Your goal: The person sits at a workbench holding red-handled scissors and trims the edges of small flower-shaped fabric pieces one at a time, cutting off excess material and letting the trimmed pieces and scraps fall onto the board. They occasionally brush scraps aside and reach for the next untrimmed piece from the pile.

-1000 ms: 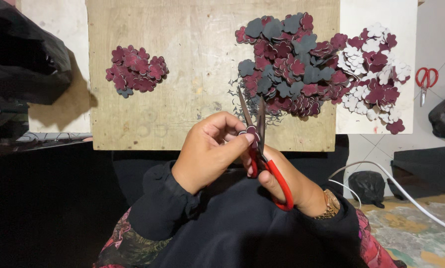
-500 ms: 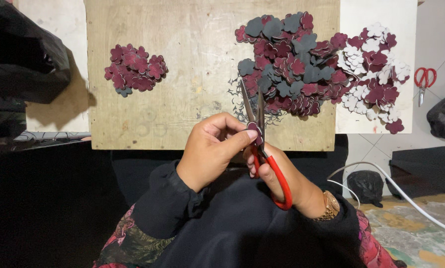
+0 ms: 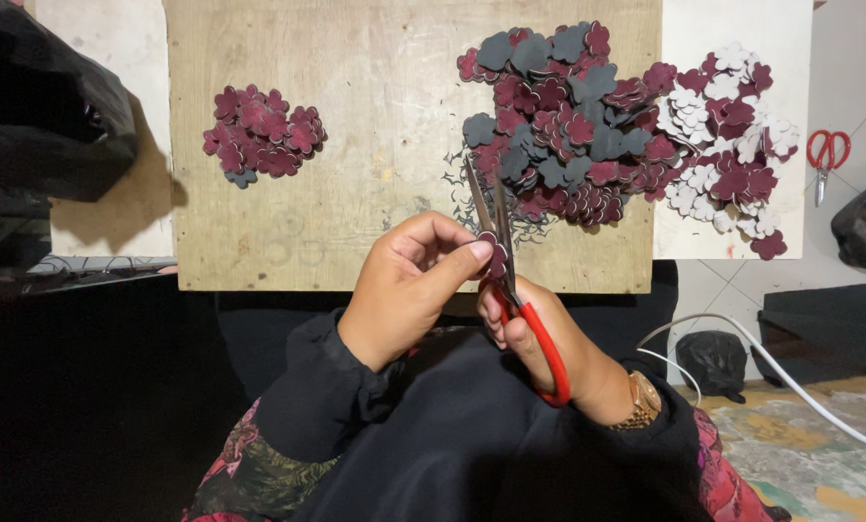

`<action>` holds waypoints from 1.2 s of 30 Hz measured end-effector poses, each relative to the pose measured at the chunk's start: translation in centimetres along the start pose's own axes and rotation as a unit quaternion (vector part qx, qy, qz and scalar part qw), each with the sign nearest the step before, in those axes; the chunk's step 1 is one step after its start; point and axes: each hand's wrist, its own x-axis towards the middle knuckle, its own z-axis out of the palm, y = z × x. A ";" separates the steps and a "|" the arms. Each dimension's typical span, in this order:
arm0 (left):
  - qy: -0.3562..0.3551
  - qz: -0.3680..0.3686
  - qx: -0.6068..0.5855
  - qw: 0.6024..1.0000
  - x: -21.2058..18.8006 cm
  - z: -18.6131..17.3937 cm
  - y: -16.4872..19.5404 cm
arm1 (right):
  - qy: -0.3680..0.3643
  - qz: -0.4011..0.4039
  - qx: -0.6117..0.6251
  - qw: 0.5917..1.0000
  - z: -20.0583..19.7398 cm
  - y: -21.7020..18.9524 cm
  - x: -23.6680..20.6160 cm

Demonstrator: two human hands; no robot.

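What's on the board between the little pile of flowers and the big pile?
Nothing but bare wooden board lies between the small pile and the big pile; tiny dark scraps sit only beside the big pile. The head view shows this.

A small dark-red flower-shaped cutout (image 3: 492, 253) was pinched upright at the fingertips of the left hand (image 3: 404, 290), just off the near edge of the wooden board (image 3: 356, 145). Red-handled scissors (image 3: 520, 300) sat in the right hand (image 3: 549, 348), their grey blades parted in a narrow V, pointing away over the board's near edge, with the cutout between them.
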 end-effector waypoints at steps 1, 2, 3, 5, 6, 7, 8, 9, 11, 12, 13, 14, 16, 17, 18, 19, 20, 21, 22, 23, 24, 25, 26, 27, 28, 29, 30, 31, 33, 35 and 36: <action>0.000 0.001 -0.003 1.000 0.0 0.0 0.0 | -0.001 0.005 -0.001 1.000 0.0 -0.1 0.0; 0.000 0.002 -0.006 1.000 0.0 -0.1 0.0 | -0.002 0.009 -0.001 1.000 0.0 -0.1 -0.1; 0.000 0.004 -0.009 1.000 0.0 -0.2 0.1 | -0.003 0.014 -0.002 1.000 0.0 -0.2 0.0; 0.001 0.005 -0.016 1.000 0.0 -0.3 0.1 | 0.000 0.017 -0.006 1.000 0.0 -0.2 -0.1; 0.002 0.005 -0.019 1.000 0.0 -0.3 0.2 | 0.001 0.019 -0.007 1.000 0.0 -0.2 -0.1; 0.002 0.005 -0.018 1.000 0.0 -0.4 0.2 | 0.001 0.016 -0.006 1.000 0.0 -0.2 -0.1; 0.002 0.005 -0.017 1.000 0.0 -0.4 0.2 | 0.001 0.014 -0.005 1.000 0.0 -0.1 -0.1; 0.002 0.006 -0.016 1.000 0.1 -0.5 0.3 | 0.002 0.012 -0.004 1.000 0.1 0.0 -0.1; -0.002 0.006 -0.013 1.000 0.1 -0.6 0.3 | 0.002 0.012 0.003 1.000 0.1 0.1 -0.1; -0.003 0.006 -0.012 1.000 0.0 -0.6 0.4 | 0.002 0.012 0.006 1.000 0.1 0.1 -0.1; -0.002 0.003 -0.015 1.000 0.0 -0.6 0.4 | 0.000 0.012 0.005 1.000 0.1 0.2 -0.1; -0.001 0.000 -0.017 1.000 0.0 -0.7 0.4 | -0.003 0.012 0.004 1.000 0.0 0.2 -0.2; 0.002 -0.002 -0.020 1.000 0.0 -0.8 0.5 | -0.007 0.015 0.009 1.000 0.0 0.3 -0.2; 0.003 -0.001 -0.020 1.000 0.0 -0.9 0.5 | -0.008 0.019 0.015 1.000 -0.1 0.3 -0.2; 0.003 0.000 -0.020 1.000 0.0 -0.9 0.4 | -0.009 0.023 0.021 0.999 -0.1 0.3 -0.3; 0.000 0.004 -0.023 1.000 0.0 -1.0 0.4 | -0.009 0.022 0.018 1.000 -0.1 0.4 -0.3; -0.004 0.007 -0.026 1.000 0.1 -1.1 0.4 | -0.009 0.022 0.016 1.000 -0.2 0.5 -0.3; -0.007 0.010 -0.030 0.999 0.1 -1.2 0.4 | -0.009 0.021 0.013 1.000 -0.2 0.5 -0.3; -0.002 0.008 -0.029 1.000 0.0 -1.2 0.4 | -0.009 0.026 0.023 0.999 -0.2 0.6 -0.3; 0.003 0.007 -0.027 1.000 0.0 -1.3 0.4 | -0.009 0.029 0.033 0.999 -0.1 0.7 -0.3; 0.008 0.005 -0.026 1.000 0.0 -1.4 0.4 | -0.008 0.033 0.043 0.998 -0.1 0.8 -0.3; 0.007 0.011 -0.033 0.999 0.0 -1.5 0.3 | 0.001 0.044 0.016 0.999 -0.1 0.8 -0.3; 0.005 0.017 -0.040 0.999 0.0 -1.5 0.3 | 0.010 0.056 -0.010 0.998 -0.2 0.8 -0.4; 0.004 0.023 -0.046 0.999 0.0 -1.6 0.3 | 0.019 0.067 -0.036 0.997 -0.2 0.8 -0.3; 0.005 0.021 -0.047 0.999 0.1 -1.7 0.3 | 0.025 0.067 -0.034 0.997 -0.2 0.9 -0.3; 0.005 0.018 -0.048 0.999 0.1 -1.7 0.3 | 0.031 0.067 -0.032 0.997 -0.2 0.9 -0.2; 0.006 0.015 -0.049 0.999 0.1 -1.7 0.3 | 0.038 0.068 -0.030 0.997 -0.2 0.9 -0.1; 0.005 0.014 -0.045 0.999 0.2 -1.8 0.3 | 0.029 0.049 -0.030 0.998 -0.2 0.9 -0.1; 0.005 0.012 -0.036 0.999 0.2 -2.0 0.4 | 0.012 0.012 -0.028 0.999 -0.3 0.7 -0.1; 0.012 0.007 -0.013 1.000 0.2 -2.0 0.5 | -0.005 0.010 -0.045 0.999 -0.4 0.5 -0.1; 0.015 0.004 -0.001 1.000 0.3 -1.9 0.6 | -0.014 0.009 -0.054 0.998 -0.4 0.4 -0.1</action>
